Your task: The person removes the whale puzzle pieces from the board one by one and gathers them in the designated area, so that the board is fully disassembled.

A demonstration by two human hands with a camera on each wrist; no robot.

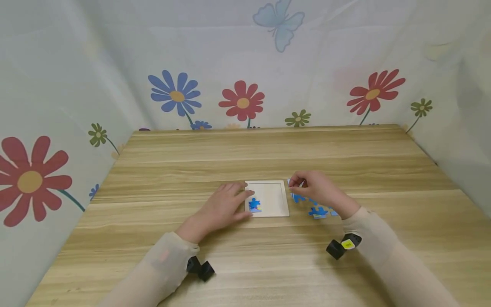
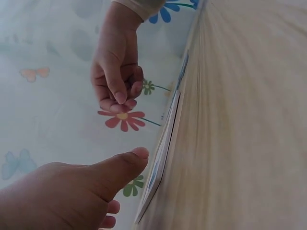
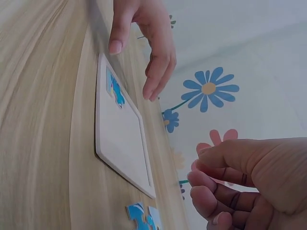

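A white rectangular puzzle tray (image 1: 273, 199) lies flat on the table. Blue jigsaw pieces (image 1: 254, 205) sit in its near left corner; how many are joined there I cannot tell. My left hand (image 1: 224, 204) is spread at the tray's left edge, fingers relaxed and thumb apart, with nothing held. Whether it touches the rim is unclear. Just past the tray's right edge, my right hand (image 1: 320, 187) hovers over loose blue jigsaw pieces (image 1: 318, 212). Its fingers (image 3: 204, 184) curl loosely, the thumb close to the index finger, and no piece shows between them.
The wood-grain table (image 1: 230, 157) stretches around the tray. Behind it and at the sides hangs a white cloth (image 1: 314, 64) printed with flowers and butterflies. Both wrists carry small black cameras, the right one (image 1: 335, 249) low above the tabletop.
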